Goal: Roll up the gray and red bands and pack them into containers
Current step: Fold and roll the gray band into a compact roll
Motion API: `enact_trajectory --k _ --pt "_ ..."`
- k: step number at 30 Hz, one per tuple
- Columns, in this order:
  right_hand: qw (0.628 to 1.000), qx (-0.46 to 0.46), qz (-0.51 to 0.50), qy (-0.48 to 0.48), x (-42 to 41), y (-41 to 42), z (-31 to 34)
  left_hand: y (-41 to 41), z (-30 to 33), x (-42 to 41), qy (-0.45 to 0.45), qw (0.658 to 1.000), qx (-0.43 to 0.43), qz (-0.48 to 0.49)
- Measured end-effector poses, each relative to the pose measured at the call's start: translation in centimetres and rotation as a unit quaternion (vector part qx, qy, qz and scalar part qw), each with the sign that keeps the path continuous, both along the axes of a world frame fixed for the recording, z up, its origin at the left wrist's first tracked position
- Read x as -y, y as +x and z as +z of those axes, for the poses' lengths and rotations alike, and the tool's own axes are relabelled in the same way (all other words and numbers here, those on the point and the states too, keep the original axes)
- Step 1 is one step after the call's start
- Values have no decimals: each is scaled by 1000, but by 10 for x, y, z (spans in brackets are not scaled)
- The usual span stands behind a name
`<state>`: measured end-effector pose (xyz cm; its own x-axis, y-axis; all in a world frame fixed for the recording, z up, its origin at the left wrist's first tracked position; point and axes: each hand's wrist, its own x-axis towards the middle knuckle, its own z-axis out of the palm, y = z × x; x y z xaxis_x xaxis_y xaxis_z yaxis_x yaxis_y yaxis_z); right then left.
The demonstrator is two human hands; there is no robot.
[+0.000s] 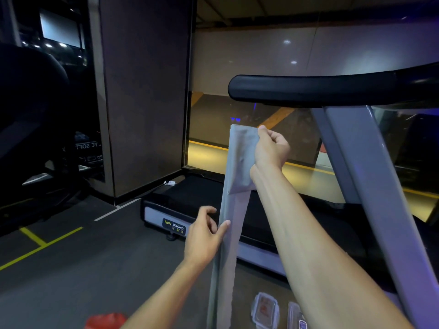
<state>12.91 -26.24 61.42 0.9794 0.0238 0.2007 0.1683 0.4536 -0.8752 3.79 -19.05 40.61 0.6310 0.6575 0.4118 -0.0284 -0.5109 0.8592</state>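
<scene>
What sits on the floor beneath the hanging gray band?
Beside the long gray fabric band, two clear plastic lidded containers lie on the dark floor; the right forearm covers part of one. The band's lower end runs out of frame.

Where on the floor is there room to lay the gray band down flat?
The widest bare floor lies left of the gray band, between the yellow lines and the treadmill. It is crowded at the bottom: the red band at the left, and the containers by the treadmill at the right.
</scene>
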Motion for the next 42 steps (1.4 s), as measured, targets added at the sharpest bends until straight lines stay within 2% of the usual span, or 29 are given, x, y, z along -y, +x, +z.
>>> enact_trajectory --k 4,9,13,15,17,19,23,30,37,42 --pt "1000 11 -1 -1 0 -2 4 5 10 5 44 997 57 26" --pt "1000 16 0 -5 -2 -3 6 21 23 9 43 998 40 11" --pt "1000 23 -4 -11 0 0 6 23 21 9 -75 986 43 -139" --pt "1000 22 1 -13 -1 0 6 21 23 10 -154 965 49 -208" --pt "1000 18 9 -15 -1 1 5 25 31 12 -245 936 81 -240" --pt "1000 19 13 -16 -1 1 4 28 45 15 -296 912 96 -267" --pt "1000 19 10 -20 2 6 5 30 53 9 -260 921 67 -282" --pt "1000 11 6 -23 7 10 2 29 43 4 -193 963 65 -179" --pt "1000 13 3 -21 8 8 1 25 32 5 -170 967 85 -172" --pt "1000 11 6 -25 9 6 2 19 5 3 -198 960 91 -178"
